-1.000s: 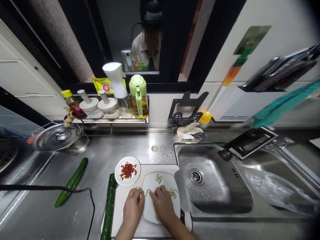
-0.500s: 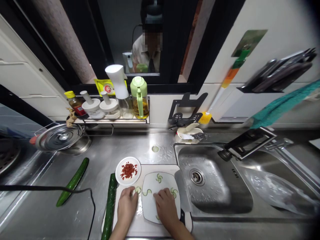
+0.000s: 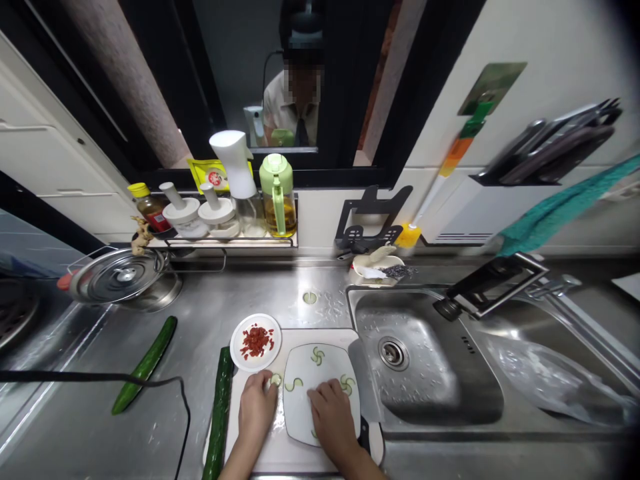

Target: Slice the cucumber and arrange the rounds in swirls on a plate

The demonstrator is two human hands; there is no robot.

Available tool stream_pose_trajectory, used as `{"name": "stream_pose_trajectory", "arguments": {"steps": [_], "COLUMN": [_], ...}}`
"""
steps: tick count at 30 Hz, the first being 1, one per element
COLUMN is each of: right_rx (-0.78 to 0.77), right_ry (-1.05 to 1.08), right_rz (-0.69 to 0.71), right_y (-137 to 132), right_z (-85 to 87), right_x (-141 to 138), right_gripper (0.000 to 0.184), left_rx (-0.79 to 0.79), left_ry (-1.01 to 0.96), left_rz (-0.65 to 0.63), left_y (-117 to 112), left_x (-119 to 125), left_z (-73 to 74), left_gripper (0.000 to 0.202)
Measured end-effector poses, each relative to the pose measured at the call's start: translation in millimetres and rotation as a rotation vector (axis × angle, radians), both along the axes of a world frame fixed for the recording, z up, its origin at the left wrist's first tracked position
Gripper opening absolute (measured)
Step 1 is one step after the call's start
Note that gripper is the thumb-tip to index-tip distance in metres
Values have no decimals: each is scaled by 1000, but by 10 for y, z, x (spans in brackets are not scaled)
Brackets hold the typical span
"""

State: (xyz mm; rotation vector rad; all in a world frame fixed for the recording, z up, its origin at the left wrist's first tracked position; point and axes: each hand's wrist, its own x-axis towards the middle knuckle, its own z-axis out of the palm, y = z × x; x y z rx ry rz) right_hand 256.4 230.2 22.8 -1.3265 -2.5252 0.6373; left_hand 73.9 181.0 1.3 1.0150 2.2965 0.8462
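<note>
My left hand (image 3: pixel 257 408) is over the white cutting board (image 3: pixel 273 457), its thumb and fingers pinched at a small pale-green cucumber slice (image 3: pixel 275 379). My right hand (image 3: pixel 332 415) rests over a white, rounded-square plate (image 3: pixel 301 417), its fingers bent and held together. Whatever may be under those fingertips is hidden. Thin cucumber crescents form a pinwheel (image 3: pixel 317 356) at the plate's far edge, another pinwheel (image 3: pixel 347 385) at the right, and an S-shaped pair (image 3: pixel 293 384) at the left. A further bit of green is partly covered by my right hand.
A small dish (image 3: pixel 235 357) of red dried berries overlaps the board's far left. One cucumber (image 3: pixel 219 413) lies along the board's left edge, another (image 3: pixel 145 365) on the steel counter near a black cable (image 3: pixel 165 382). Right of the board are a knife handle (image 3: pixel 365 435) and the sink (image 3: pixel 430 373).
My left hand has shifted slightly right, covering more of the cucumber slice at its fingertips. My right hand stays nearly still over the plate.
</note>
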Motion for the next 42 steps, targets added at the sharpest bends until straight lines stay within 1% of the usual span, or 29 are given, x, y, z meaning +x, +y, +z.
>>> {"name": "stream_pose_trajectory", "arguments": {"steps": [4,7,10,14,18,21,23,27,29,31,35,39,42], "right_rx": [3,10,16,25,-20,-80,-137,-345,-441,-493,-541,-528,-507], "right_ry": [-8,-18,-21,-26,13,83,163,353,406,422,425,407,397], "right_rz": [-8,-10,-5,-2,-32,-54,-77,-171,-211,-215,-201,-218,-223], "right_y": [-12,-20,-25,-28,-18,2,20,69,98,124,161,169,162], "right_z": [-17,-34,-40,-16,23,50,69,98,103,104,123,175,227], "right_x": [12,16,12,3,-7,-34,-73,-185,-230,-254,-236,-188,-165], "right_gripper": [13,15,15,16,18,21,23,21,19,17,15,14,11], "left_rx": [-25,-31,-11,-15,-1,36,68,108,115,119,96,79,-8], "left_ry": [-3,-2,-5,-29,-94,-210,-343,-631,-739,-823,-913,-912,-952], "left_rz": [-11,-5,-27,-49,-20,-6,-8,-26,-43,-49,-40,-63,-53], "left_y": [-2,7,24,34,15,-5,-7,29,55,74,80,68,62], "left_x": [12,16,20,35,28,13,18,89,140,185,227,221,222], "left_z": [13,29,40,50,81,130,174,259,283,291,272,254,278], "left_gripper": [25,21,16,14,13,18,24,32,33,34,38,36,39]}}
